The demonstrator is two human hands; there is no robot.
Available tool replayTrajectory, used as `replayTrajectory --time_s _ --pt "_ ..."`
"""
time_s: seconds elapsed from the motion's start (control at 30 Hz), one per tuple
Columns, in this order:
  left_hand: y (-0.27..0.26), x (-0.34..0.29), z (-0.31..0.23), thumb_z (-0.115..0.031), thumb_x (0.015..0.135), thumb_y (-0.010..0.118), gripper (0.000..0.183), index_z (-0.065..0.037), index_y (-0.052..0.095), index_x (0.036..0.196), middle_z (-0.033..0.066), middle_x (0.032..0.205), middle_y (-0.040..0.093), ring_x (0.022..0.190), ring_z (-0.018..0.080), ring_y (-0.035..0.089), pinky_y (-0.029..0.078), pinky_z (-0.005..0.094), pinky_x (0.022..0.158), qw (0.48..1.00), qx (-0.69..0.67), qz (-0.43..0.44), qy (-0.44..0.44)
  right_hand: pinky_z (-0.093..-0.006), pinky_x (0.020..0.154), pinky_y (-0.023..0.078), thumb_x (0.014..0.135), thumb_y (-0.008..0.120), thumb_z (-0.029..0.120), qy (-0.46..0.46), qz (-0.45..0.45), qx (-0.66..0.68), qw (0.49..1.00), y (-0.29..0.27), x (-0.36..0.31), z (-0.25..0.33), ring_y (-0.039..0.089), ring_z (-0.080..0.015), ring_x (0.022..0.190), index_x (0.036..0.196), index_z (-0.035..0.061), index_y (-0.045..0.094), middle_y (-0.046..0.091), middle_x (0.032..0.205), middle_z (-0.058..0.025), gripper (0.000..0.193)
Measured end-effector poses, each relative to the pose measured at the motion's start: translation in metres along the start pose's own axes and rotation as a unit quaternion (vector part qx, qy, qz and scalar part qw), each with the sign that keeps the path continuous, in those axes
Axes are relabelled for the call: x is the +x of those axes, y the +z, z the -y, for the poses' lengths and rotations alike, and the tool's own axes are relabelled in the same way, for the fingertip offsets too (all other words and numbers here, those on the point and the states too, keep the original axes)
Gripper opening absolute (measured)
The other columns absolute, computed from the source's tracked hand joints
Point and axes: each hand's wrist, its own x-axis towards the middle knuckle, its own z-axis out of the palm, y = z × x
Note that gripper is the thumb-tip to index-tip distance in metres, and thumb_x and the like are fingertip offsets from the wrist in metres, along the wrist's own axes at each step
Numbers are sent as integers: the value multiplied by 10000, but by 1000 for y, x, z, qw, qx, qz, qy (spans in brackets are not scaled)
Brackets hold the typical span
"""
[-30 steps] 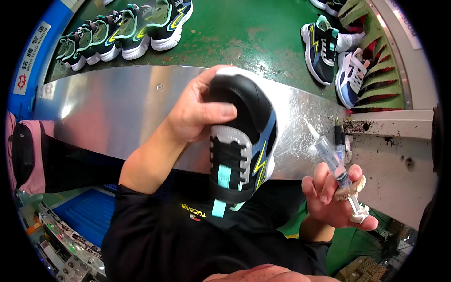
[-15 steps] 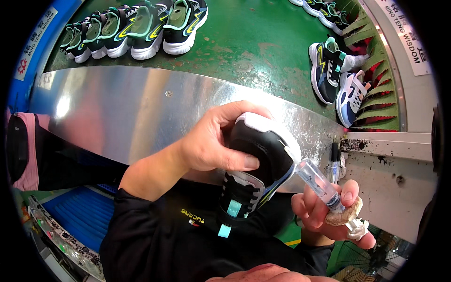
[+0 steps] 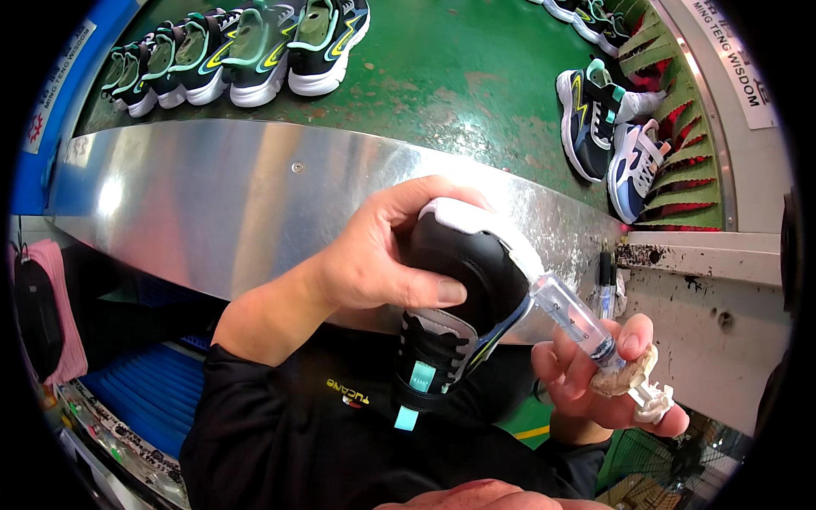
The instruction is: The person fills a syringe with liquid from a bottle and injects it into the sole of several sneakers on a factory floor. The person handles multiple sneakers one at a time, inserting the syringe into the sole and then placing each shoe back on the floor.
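A black sneaker (image 3: 467, 259) with a white sole, grey lace area and turquoise tabs is gripped by my left hand (image 3: 382, 255), toe up and tilted over the metal edge. The thumb presses on its black toe. In my right hand (image 3: 586, 374) I hold a clear plastic syringe (image 3: 569, 314) with some liquid inside. Its tip meets the seam between the sneaker's white sole and its upper, on the right side. A whitish, crusted wrapping covers the syringe's flange and plunger end, where my fingers close round it.
Several similar sneakers (image 3: 327, 51) stand in a row on the green surface (image 3: 442, 85) at the far left. Two more shoes (image 3: 586, 119) lie by the green slatted curtain (image 3: 693, 170) at right. Pens (image 3: 605, 280) stand beside the metal plate (image 3: 255, 195). A blue ribbed tray (image 3: 144, 399) sits lower left.
The view has shifted slightly. My right hand and the syringe have moved a little down and right, while the tip stays at the sole seam. My left hand keeps its hold on the sneaker.
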Motion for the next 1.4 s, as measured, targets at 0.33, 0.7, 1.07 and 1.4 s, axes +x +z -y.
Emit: replayTrajectory --time_s 0.33,0.7,1.07,1.4 --pt "-8 6 4 -147 572 743 686 10 476 1183 130 1037 615 941 222 621 499 324 841 998 42 -55 0 -373 665 388 592 637 779 -55 -43 5 998 -20 -22 -17 472 -263 718 1133 105 507 615 751 -194 873" --pt "-25 12 13 -11 668 660 610 -11 459 1244 117 1078 606 974 215 613 490 340 879 998 -27 -41 27 -328 663 359 634 678 703 -68 -43 58 995 -38 -39 -36 452 -201 745 1181 90 468 596 838 -169 848" --pt "-22 16 14 -128 694 652 484 46 538 1130 165 1002 642 916 261 649 529 364 832 996 -13 -90 9 -312 673 353 661 680 674 -119 -12 80 990 -51 -48 -53 468 -211 776 1192 -21 438 529 902 -144 908" --pt "-29 20 14 -122 756 589 458 73 508 1163 204 1052 623 922 282 651 543 382 815 996 -68 -50 0 -287 620 335 622 730 651 -70 -51 86 992 -54 -67 -60 468 -179 727 1173 23 457 568 889 -161 879"
